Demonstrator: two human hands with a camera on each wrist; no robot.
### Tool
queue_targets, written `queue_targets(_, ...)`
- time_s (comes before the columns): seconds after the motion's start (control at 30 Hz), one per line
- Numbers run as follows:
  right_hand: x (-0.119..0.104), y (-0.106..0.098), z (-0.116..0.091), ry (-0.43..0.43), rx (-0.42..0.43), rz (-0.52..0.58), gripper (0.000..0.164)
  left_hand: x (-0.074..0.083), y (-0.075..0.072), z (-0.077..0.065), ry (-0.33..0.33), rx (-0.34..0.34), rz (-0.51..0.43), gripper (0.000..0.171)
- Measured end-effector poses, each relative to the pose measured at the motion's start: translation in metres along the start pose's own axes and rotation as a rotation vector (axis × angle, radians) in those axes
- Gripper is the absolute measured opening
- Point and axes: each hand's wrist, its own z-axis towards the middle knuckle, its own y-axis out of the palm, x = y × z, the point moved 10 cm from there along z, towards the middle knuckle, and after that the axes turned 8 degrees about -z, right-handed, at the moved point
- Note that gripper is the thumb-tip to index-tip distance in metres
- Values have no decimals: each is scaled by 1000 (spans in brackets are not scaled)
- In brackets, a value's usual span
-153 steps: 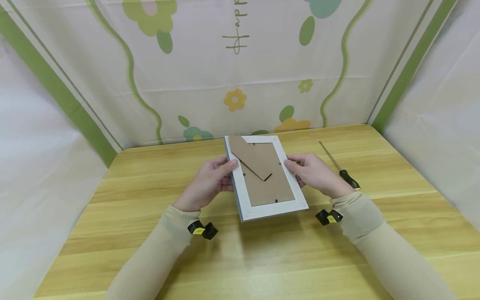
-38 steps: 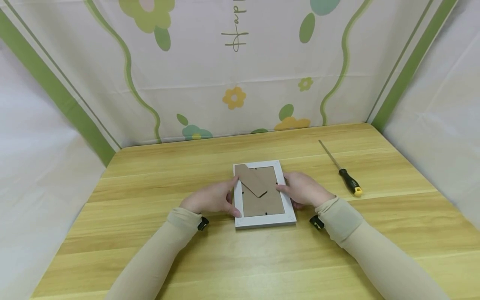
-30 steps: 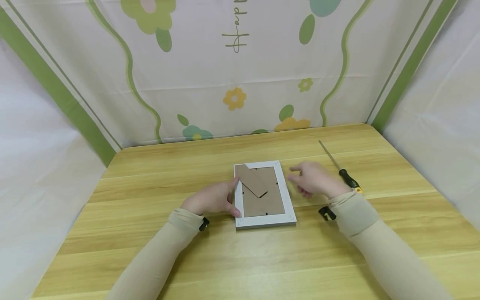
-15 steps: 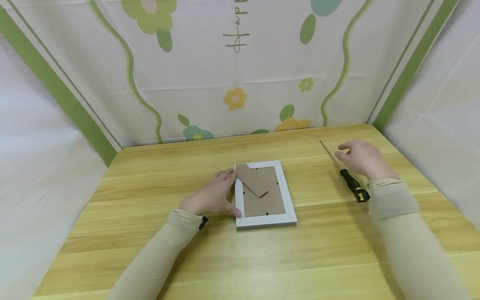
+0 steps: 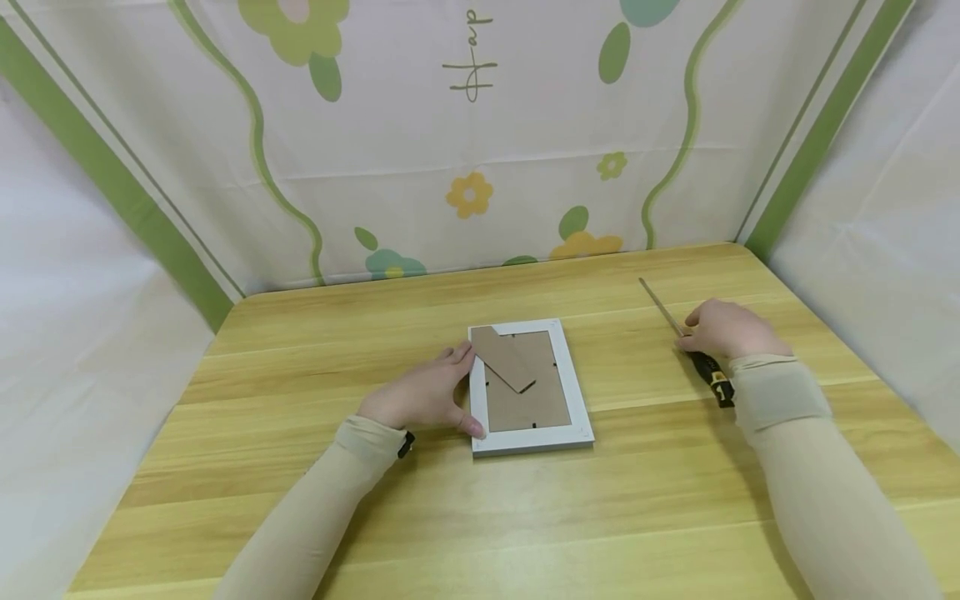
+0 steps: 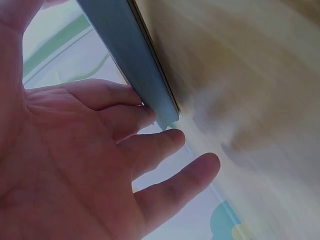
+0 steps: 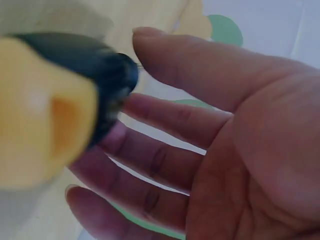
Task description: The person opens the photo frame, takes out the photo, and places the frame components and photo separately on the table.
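Observation:
A white picture frame (image 5: 572, 392) lies face down on the table, its brown backing board (image 5: 525, 410) and fold-out stand leg (image 5: 498, 358) on top. My left hand (image 5: 423, 393) rests at its left side, thumb on the near left corner and fingers along the edge. The left wrist view shows those fingers extended beside the frame's grey side (image 6: 135, 55). Over at the right, my right hand (image 5: 731, 329) reaches around the black handle of a screwdriver (image 5: 702, 365). In the right wrist view the yellow-ended handle (image 7: 30, 115) sits between the thumb and the loosely extended fingers.
The wood-grain table (image 5: 525, 525) spreads around the frame. A white cloth with flowers (image 5: 468, 196) hangs behind its far edge, and pale cloth walls (image 5: 877, 242) stand at both sides. A small black camera (image 5: 722, 390) on the right wrist overlaps the handle's end.
The frame, earlier held up in both hands, now lies on the table. My right hand has left it and moved right to the screwdriver handle; my left hand has stayed at the frame's left edge.

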Motion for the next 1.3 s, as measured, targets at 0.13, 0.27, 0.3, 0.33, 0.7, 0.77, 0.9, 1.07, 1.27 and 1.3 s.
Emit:
queue_targets(0.13,-2,4,2,-10,-2,-11,56,-1,1,1,3,3,16,126)
queue_targets(0.27,-5,4,3,-22,12,-19,45,-1,1,1,8,8,26,127)
queue_targets(0.3,-5,3,4,-25,19,-22,41,-1,1,1,8,9,27,127)
queue_targets(0.33,-5,2,4,-24,25,-27,38,-1,1,1,8,10,26,127)
queue_targets(0.7,-7,-11,1,-42,78,-16,38,-1,1,0,7,6,12,126)
queue_targets(0.77,-12,-18,-1,-56,96,1,38,-2,1,0,4,6,4,125)
queue_targets(0.9,-24,-32,-6,-70,132,28,36,-3,0,1,-2,5,-9,125)
queue_targets(1.07,-45,-54,-20,-108,234,76,33,-4,1,1,-7,-1,2,125)
queue_targets(1.27,-79,-80,-43,-235,358,82,35,-1,0,0,-3,-3,14,126)
queue_targets(1.3,-86,-82,-48,-265,369,76,34,-1,0,-1,-3,-3,17,126)
